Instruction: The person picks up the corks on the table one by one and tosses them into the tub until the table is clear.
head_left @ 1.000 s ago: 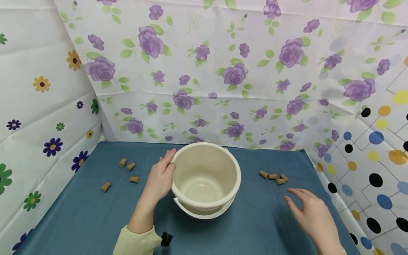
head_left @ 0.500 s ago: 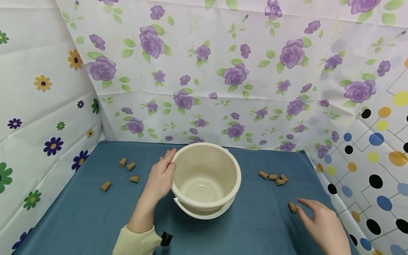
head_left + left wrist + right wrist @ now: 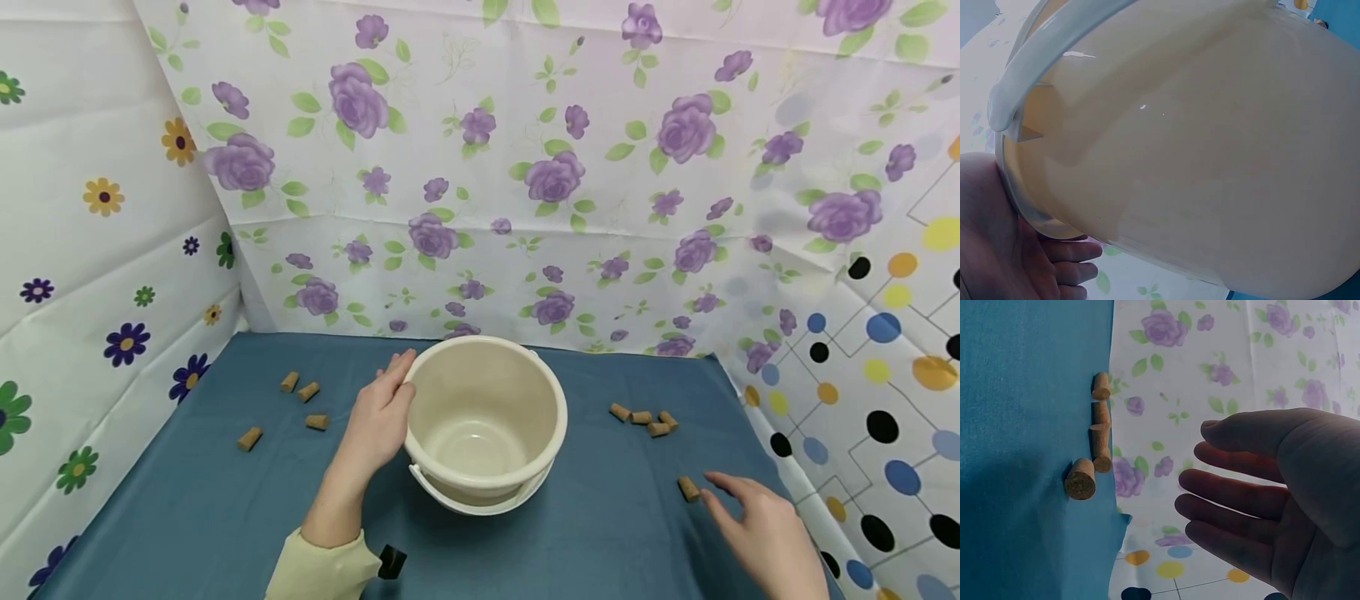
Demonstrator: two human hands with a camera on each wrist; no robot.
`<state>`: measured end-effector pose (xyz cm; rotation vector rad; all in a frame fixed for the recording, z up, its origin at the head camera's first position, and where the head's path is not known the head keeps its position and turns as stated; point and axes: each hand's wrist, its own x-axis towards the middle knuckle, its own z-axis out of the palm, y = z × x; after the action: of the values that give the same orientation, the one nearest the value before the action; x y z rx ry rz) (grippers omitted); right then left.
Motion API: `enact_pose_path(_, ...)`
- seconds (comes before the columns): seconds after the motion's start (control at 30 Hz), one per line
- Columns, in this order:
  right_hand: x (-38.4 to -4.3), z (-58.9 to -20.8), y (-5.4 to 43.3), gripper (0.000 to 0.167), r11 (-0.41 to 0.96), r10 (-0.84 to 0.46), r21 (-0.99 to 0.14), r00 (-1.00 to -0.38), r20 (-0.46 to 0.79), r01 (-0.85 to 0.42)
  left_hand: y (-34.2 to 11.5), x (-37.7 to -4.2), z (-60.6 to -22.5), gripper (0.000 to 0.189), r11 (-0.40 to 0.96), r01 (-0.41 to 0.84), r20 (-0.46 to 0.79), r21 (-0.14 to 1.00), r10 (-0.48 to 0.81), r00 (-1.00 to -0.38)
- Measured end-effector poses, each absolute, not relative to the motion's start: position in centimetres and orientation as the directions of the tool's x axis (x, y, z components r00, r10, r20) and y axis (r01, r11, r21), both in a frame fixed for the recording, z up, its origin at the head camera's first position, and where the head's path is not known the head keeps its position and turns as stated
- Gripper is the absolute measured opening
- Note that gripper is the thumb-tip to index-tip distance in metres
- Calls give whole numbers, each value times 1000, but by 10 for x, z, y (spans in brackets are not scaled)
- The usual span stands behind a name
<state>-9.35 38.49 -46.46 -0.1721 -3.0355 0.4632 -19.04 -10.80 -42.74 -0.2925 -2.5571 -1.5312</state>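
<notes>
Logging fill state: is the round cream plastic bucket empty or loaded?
Empty: the head view looks into the cream bucket, showing bare bottom.

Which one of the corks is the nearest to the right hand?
The lone cork just left of the right hand. It lies apart, while four corks form a cluster beyond it and the other four are left of the bucket.

The head view crops the desk (image 3: 585,554) at its near edge, the left wrist view the bucket handle (image 3: 1054,55).

This is a makeshift tabletop booth (image 3: 487,312): 3 patterned sheets (image 3: 487,175) screen a blue-covered table (image 3: 592,517).
</notes>
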Motion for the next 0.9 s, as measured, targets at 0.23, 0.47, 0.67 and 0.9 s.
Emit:
enact_pose_path(0.23, -97, -467, 386, 44, 937, 124, -325, -992, -27, 126, -108, -191, -428, 52, 453, 240, 222, 859, 95, -971)
enact_pose_path(0.47, -98, -472, 388, 45, 934, 136, -328, -990, -47, 144, -109, -191, -428, 52, 451, 247, 225, 858, 102, -969)
enact_pose_path(0.67, -98, -477, 389, 48, 926, 158, -331, -983, -92, 179, -109, -191, -429, 52, 459, 250, 228, 853, 103, -968)
enact_pose_path(0.9, -98, -484, 392, 50, 925, 192, -305, -971, -146, 229, -110, -191, -429, 52, 454, 253, 230, 854, 107, -967)
